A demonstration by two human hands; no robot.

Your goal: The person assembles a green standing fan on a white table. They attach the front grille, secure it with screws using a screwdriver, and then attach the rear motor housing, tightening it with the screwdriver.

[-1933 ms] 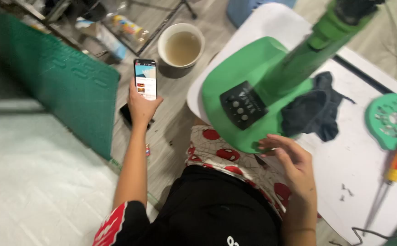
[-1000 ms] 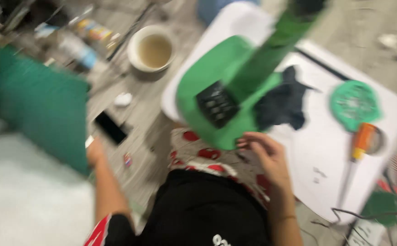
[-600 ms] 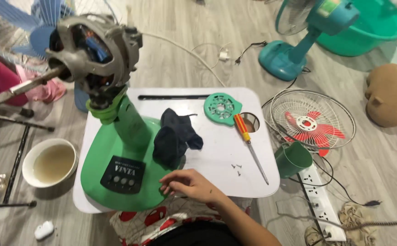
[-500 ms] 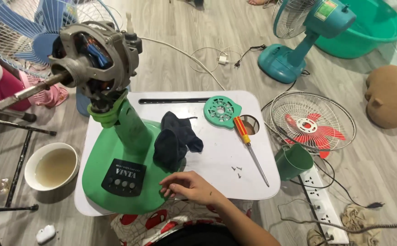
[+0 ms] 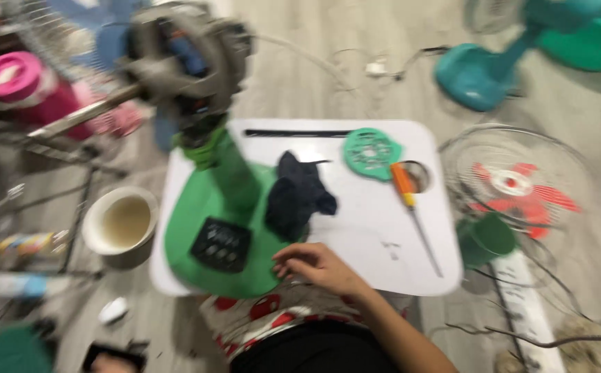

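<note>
View from the head camera, blurred by motion. We see one green plastic fan base (image 5: pixel 210 238) with a dark button panel standing on the left part of a white rounded table (image 5: pixel 376 228); its green column rises to one bare grey fan motor (image 5: pixel 183 59) with a projecting shaft. Our right hand (image 5: pixel 317 266) rests at the near edge of the table, fingers loosely curled and holding nothing, its fingertips touching the right rim of the fan base. Our left hand is not clearly in view; we cannot tell its state.

Just above the right hand lies one dark crumpled cloth (image 5: pixel 297 197), partly against the fan base. Farther right on the table we count one round green perforated plastic cap (image 5: pixel 371 152), one orange-handled screwdriver (image 5: pixel 411 207) and one thin black rod (image 5: pixel 297 132) along the far edge.

On the floor: one white bucket of cloudy liquid (image 5: pixel 121 224) left of the table, one wire fan guard with red blades (image 5: pixel 518 183) to the right, one small green cup (image 5: pixel 487 238) beside it, and one teal standing fan (image 5: pixel 493 62) at upper right.
</note>
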